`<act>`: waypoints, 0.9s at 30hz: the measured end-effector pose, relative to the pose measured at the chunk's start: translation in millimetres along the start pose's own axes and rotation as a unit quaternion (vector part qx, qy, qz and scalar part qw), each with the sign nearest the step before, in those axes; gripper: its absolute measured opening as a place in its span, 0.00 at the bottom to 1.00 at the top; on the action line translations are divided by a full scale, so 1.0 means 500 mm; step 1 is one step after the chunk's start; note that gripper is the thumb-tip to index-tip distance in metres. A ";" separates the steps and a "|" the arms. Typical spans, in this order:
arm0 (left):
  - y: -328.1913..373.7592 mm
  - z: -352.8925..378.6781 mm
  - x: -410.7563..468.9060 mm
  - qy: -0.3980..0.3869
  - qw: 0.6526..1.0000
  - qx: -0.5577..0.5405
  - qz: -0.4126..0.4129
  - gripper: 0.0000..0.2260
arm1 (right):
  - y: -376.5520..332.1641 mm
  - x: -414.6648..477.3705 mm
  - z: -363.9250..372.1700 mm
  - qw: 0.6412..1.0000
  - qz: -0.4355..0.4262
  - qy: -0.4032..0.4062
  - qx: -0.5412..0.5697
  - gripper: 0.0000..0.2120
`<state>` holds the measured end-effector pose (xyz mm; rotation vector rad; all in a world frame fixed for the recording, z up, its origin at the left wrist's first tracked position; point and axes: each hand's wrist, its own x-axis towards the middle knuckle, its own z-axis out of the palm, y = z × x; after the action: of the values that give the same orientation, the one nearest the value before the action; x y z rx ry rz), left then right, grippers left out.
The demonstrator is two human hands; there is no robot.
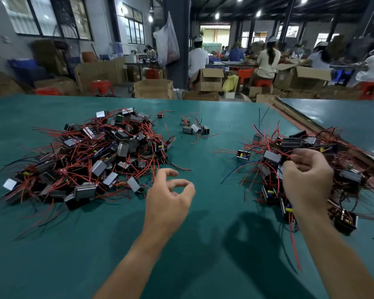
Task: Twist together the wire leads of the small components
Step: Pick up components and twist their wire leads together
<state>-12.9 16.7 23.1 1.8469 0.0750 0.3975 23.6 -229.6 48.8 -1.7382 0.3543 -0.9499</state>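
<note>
Small black-and-silver block components with red and black wire leads lie in two heaps on the green table [203,244]. The big heap [91,156] is at the left, a looser heap [300,152] at the right. My right hand [307,180] reaches into the right heap, its fingers curled round a bunch of red leads with components hanging below it. My left hand [168,195] hovers over bare table beside the left heap, fingers loosely curled, holding nothing.
A few components [194,127] lie apart at the back middle. One single component [243,155] sits left of the right heap. A second table [343,119] adjoins at the right. Behind are cardboard boxes, red stools and seated workers.
</note>
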 end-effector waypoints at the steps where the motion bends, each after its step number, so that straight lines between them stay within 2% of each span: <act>1: 0.000 0.000 0.000 -0.001 1.000 0.006 0.000 0.14 | -0.001 -0.004 0.004 1.000 -0.004 -0.018 0.004 0.10; 5: -0.005 0.001 0.003 -0.005 0.999 0.032 0.007 0.10 | 0.002 -0.018 0.021 0.991 -0.008 -0.133 0.016 0.08; 9: -0.014 -0.002 0.008 0.021 0.999 0.047 0.015 0.07 | 0.011 -0.042 0.038 0.958 -0.015 -0.285 0.013 0.11; 13: -0.024 -0.026 0.032 0.145 0.987 0.032 0.057 0.07 | 0.023 -0.065 0.049 0.916 -0.050 -0.396 -0.037 0.09; 16: -0.030 -0.063 0.061 0.247 0.967 -0.055 -0.002 0.07 | 0.038 -0.075 0.054 0.888 -0.048 -0.449 -0.084 0.04; 19: -0.045 -0.096 0.084 0.296 0.944 -0.121 -0.078 0.07 | 0.047 -0.081 0.058 0.861 -0.058 -0.483 -0.147 0.04; 21: -0.052 -0.106 0.088 0.303 0.941 -0.116 -0.095 0.09 | 0.046 -0.082 0.059 0.852 -0.056 -0.496 -0.158 0.03; 23: -0.057 -0.110 0.090 0.296 0.950 -0.045 -0.091 0.14 | 0.042 -0.081 0.060 0.852 -0.063 -0.496 -0.158 0.01; 25: -0.069 -0.108 0.093 0.240 0.964 0.060 -0.100 0.19 | 0.039 -0.084 0.060 0.859 -0.067 -0.485 -0.152 0.02; 27: -0.074 -0.099 0.088 0.139 0.967 0.176 -0.125 0.18 | 0.035 -0.089 0.059 0.858 -0.071 -0.486 -0.149 0.03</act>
<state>18.7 84.3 11.4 2.0844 0.5982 0.4860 20.8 -188.1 10.8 -2.3088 -0.3170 -0.0078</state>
